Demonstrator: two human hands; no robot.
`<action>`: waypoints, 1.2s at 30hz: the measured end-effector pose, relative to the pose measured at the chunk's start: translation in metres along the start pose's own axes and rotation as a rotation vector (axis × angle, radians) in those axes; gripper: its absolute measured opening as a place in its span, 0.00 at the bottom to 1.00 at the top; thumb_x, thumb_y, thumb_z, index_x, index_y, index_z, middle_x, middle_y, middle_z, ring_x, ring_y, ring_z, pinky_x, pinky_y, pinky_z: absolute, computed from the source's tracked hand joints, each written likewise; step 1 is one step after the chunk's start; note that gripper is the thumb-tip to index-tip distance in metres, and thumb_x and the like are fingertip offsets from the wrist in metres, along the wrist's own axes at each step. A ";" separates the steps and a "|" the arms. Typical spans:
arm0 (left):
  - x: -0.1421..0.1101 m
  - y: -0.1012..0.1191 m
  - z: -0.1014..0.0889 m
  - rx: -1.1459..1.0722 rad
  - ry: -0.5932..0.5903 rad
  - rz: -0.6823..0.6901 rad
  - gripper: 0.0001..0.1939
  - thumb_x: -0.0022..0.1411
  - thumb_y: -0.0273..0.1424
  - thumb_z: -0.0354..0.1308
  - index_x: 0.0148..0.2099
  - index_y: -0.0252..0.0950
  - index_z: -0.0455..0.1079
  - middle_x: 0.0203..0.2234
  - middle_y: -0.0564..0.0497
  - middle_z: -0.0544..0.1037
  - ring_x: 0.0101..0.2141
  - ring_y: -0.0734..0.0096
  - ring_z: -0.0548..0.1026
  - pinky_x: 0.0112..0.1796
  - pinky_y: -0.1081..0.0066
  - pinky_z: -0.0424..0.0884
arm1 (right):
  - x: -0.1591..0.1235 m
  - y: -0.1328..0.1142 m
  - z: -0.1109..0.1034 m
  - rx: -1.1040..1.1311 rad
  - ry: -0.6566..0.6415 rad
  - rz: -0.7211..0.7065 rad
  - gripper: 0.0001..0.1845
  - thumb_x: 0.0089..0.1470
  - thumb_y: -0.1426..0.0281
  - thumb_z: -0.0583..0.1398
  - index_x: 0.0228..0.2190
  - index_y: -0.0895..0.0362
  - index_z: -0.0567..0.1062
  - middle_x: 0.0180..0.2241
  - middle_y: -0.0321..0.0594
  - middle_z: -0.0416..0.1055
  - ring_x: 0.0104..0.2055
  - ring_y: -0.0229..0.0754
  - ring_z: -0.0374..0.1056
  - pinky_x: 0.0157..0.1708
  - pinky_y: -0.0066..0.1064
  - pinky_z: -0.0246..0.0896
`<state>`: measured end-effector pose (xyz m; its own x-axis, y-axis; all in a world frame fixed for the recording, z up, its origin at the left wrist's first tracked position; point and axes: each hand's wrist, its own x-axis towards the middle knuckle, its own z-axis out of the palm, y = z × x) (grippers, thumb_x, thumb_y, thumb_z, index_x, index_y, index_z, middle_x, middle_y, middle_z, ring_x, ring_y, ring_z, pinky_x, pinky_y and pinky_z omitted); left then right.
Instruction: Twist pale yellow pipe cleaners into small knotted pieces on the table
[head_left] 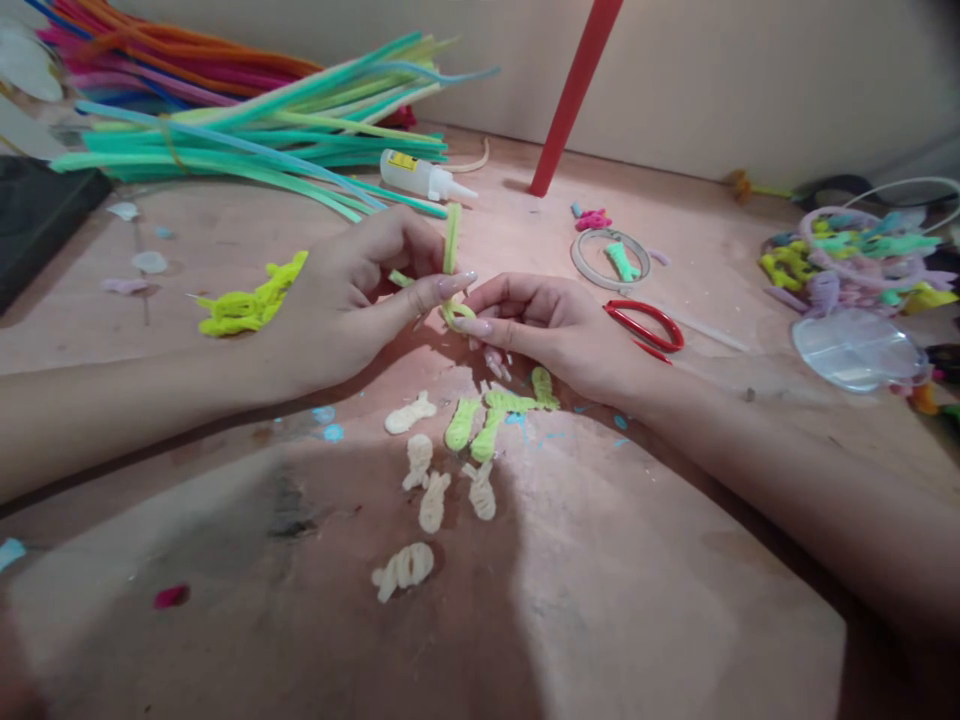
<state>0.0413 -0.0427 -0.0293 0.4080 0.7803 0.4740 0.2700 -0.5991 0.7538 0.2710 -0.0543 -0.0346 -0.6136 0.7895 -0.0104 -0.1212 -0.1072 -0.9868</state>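
My left hand (360, 290) and my right hand (540, 325) meet at the middle of the wooden table (637, 620). Both pinch one light green pipe cleaner (452, 262). Its free end stands up between my left fingers, and its lower end curls into a small loop at my right fingertips. Just below my hands lie several small wound pipe-cleaner pieces, some light green (487, 420) and some cream (420, 470).
A big pile of long coloured pipe cleaners (247, 120) lies at the back left, with a glue bottle (420, 176) beside it. Yellow-green wound pieces (247, 300) lie left. Red scissors (645, 325), a ring (609, 260), a red post (574, 90), a clear lid (859, 350) and headbands (855, 250) lie right.
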 end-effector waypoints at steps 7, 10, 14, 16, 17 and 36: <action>0.003 0.004 0.000 -0.038 -0.081 -0.070 0.16 0.77 0.42 0.67 0.43 0.40 0.66 0.30 0.56 0.75 0.29 0.73 0.75 0.29 0.71 0.70 | 0.001 0.001 0.000 -0.011 0.047 -0.026 0.22 0.64 0.56 0.76 0.37 0.57 0.73 0.28 0.31 0.78 0.26 0.31 0.72 0.26 0.22 0.67; 0.002 0.005 0.001 -0.159 -0.159 -0.143 0.13 0.78 0.39 0.64 0.46 0.42 0.63 0.24 0.60 0.71 0.20 0.75 0.70 0.23 0.72 0.67 | 0.002 0.002 -0.001 -0.017 0.048 -0.030 0.24 0.62 0.54 0.77 0.37 0.57 0.73 0.27 0.31 0.78 0.26 0.30 0.71 0.25 0.21 0.67; 0.001 0.004 0.002 -0.187 -0.191 -0.171 0.10 0.79 0.36 0.60 0.47 0.43 0.60 0.24 0.61 0.72 0.19 0.74 0.70 0.22 0.72 0.68 | 0.003 0.001 -0.001 0.003 0.019 0.007 0.23 0.63 0.55 0.76 0.37 0.57 0.74 0.25 0.30 0.76 0.26 0.31 0.73 0.26 0.21 0.68; 0.001 0.003 0.002 -0.169 -0.179 -0.151 0.11 0.78 0.37 0.61 0.47 0.43 0.60 0.24 0.61 0.72 0.19 0.74 0.70 0.23 0.71 0.67 | 0.004 -0.001 0.001 0.027 0.001 0.035 0.20 0.66 0.58 0.74 0.38 0.58 0.75 0.26 0.31 0.76 0.27 0.32 0.74 0.29 0.22 0.71; 0.001 0.003 0.002 -0.166 -0.168 -0.139 0.12 0.78 0.38 0.62 0.46 0.43 0.60 0.25 0.60 0.72 0.20 0.74 0.70 0.23 0.71 0.67 | 0.003 -0.003 0.002 0.037 -0.010 0.053 0.18 0.68 0.59 0.73 0.38 0.58 0.76 0.28 0.32 0.77 0.28 0.32 0.75 0.31 0.22 0.73; 0.007 -0.011 0.009 -0.266 -0.123 0.131 0.17 0.78 0.42 0.67 0.45 0.38 0.65 0.32 0.59 0.70 0.28 0.79 0.79 0.29 0.79 0.71 | -0.003 -0.003 0.003 0.150 0.149 0.085 0.16 0.54 0.62 0.81 0.36 0.56 0.84 0.31 0.33 0.80 0.36 0.36 0.80 0.41 0.26 0.80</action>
<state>0.0487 -0.0323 -0.0380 0.5313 0.6624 0.5281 -0.0226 -0.6121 0.7905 0.2709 -0.0584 -0.0310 -0.5055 0.8533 -0.1276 -0.1952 -0.2572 -0.9464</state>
